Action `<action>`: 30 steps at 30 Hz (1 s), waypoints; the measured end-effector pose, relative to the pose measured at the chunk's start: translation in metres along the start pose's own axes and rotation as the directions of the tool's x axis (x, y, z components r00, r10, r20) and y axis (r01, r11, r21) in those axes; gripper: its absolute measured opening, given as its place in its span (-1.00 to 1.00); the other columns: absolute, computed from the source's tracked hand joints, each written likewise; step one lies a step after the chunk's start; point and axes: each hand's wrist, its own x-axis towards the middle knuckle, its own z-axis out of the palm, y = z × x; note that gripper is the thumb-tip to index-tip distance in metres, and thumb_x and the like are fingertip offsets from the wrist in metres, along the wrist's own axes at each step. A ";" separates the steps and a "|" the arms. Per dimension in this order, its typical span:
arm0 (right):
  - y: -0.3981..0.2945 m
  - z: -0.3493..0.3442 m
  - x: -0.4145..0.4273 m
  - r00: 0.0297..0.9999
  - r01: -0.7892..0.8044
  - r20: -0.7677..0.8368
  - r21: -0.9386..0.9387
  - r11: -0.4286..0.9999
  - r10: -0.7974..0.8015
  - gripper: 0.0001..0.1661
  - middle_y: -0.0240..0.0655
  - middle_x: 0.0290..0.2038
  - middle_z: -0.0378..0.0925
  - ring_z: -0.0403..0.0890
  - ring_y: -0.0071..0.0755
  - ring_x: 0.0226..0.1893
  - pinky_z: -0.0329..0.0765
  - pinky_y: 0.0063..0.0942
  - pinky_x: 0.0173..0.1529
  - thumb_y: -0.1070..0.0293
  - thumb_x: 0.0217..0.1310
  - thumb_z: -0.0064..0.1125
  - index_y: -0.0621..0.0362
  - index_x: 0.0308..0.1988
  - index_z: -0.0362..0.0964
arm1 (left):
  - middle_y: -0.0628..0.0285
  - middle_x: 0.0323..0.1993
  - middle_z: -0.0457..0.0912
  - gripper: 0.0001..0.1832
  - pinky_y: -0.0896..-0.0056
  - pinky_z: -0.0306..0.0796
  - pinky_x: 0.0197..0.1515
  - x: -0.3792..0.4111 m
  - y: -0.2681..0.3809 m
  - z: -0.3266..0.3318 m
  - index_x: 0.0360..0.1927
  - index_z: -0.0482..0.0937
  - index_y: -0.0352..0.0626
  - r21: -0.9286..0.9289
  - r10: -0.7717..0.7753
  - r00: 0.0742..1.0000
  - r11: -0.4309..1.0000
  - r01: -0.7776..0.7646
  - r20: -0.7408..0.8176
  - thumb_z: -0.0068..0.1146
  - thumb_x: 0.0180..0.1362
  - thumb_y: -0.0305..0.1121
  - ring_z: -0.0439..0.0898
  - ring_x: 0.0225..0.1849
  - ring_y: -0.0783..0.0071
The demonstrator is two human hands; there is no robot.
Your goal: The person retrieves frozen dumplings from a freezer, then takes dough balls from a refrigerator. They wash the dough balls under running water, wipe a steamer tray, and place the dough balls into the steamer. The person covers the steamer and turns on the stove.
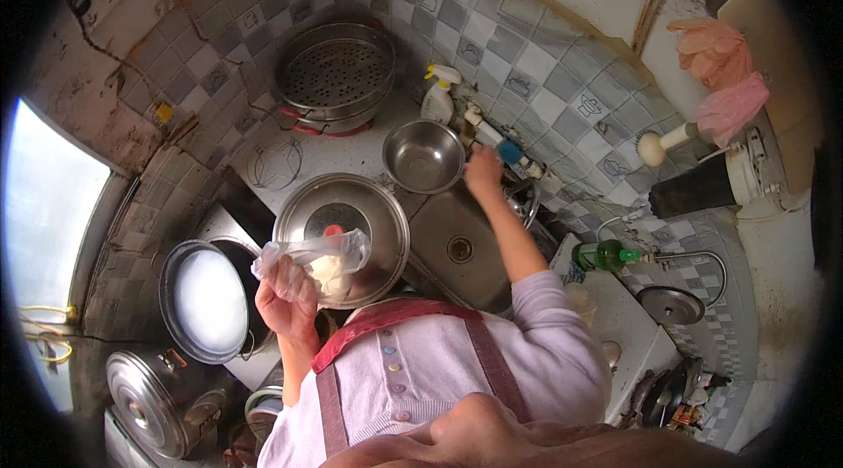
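Observation:
My left hand (290, 303) is raised in front of my chest with its fingers closed on a clear plastic bag (355, 251). A pale, cream-coloured lump (329, 277) shows in or behind the bag; its kind is unclear. Below it sits a large round metal lid (382, 231) with a red knob. My right hand (484, 171) reaches across the steel sink (441, 224) to the pipework at the wall. Its fingers are beside the rim of a stainless steel bowl (421, 155); what they touch is hidden. The bowl stands at the sink's far left corner and looks empty.
A perforated steamer pot (334, 66) stands in the back corner near a spray bottle (438, 96). At left are a pot with whitish contents (212, 303) and a lidded steel pot (148, 402). A green bottle (599, 256) lies on the right counter.

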 end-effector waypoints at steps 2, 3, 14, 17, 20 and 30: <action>0.046 0.005 0.035 0.918 -0.269 0.203 -0.316 0.910 0.342 -0.52 -0.01 0.00 0.39 0.42 0.04 0.04 0.51 -0.16 -0.09 0.32 0.11 0.19 0.29 0.02 0.34 | 0.32 -0.58 0.21 -0.88 0.45 0.11 -0.51 0.000 -0.002 -0.002 -0.37 0.29 -0.15 -0.015 -0.015 1.000 1.000 0.015 -0.026 -0.26 0.28 -0.43 0.18 -0.58 0.53; 0.067 0.014 0.040 0.928 -0.278 0.152 -0.326 0.904 0.340 -0.57 0.00 -0.01 0.41 0.43 0.03 0.03 0.52 -0.17 -0.10 0.33 0.13 0.16 0.29 -0.02 0.38 | 0.32 -0.58 0.21 -0.88 0.45 0.11 -0.51 -0.001 -0.003 -0.002 -0.37 0.30 -0.15 0.001 -0.019 0.999 1.000 0.019 -0.043 -0.26 0.28 -0.42 0.18 -0.58 0.53; 0.057 -0.002 0.071 0.993 0.001 0.116 -0.089 0.996 0.009 -0.83 -0.11 -0.35 0.59 0.62 -0.13 -0.32 0.56 -0.25 -0.25 0.38 0.16 0.16 0.27 -0.41 0.55 | 0.37 -0.61 0.19 -0.90 0.46 0.08 -0.53 -0.012 0.003 0.006 -0.38 0.30 -0.14 0.026 0.069 0.993 0.997 -0.067 -0.091 -0.25 0.23 -0.44 0.15 -0.62 0.56; 0.004 0.000 0.066 0.901 -0.433 0.377 0.819 0.376 0.215 -0.85 -0.30 -0.46 0.52 0.56 -0.39 -0.38 0.50 -0.42 -0.24 0.39 0.17 0.19 0.27 -0.38 0.51 | 0.38 -0.61 0.19 -0.90 0.48 0.08 -0.54 -0.008 0.005 -0.001 -0.38 0.31 -0.13 0.070 0.070 0.992 0.996 -0.062 -0.108 -0.26 0.23 -0.43 0.15 -0.61 0.57; -0.045 0.012 0.104 0.991 0.020 0.030 0.927 0.374 -0.127 -0.86 -0.46 -0.56 0.34 0.32 -0.61 -0.48 0.30 -0.52 -0.38 0.43 0.25 0.07 0.27 -0.35 0.46 | 0.37 -0.64 0.22 -0.86 0.47 0.12 -0.55 -0.004 0.010 -0.004 -0.42 0.30 -0.11 0.120 0.080 0.990 0.991 -0.066 -0.116 -0.14 0.24 -0.35 0.20 -0.61 0.55; -0.233 0.011 0.203 0.621 0.593 0.367 0.358 0.721 -0.693 -0.58 -0.12 0.10 0.44 0.43 -0.03 0.10 0.37 -0.24 0.17 0.50 0.27 -0.16 0.17 0.10 0.40 | 0.40 -0.68 0.17 -0.82 0.50 0.08 -0.60 -0.006 0.028 -0.008 -0.47 0.29 -0.10 0.178 0.324 0.937 0.937 -0.299 -0.129 -0.27 0.26 -0.40 0.13 -0.68 0.59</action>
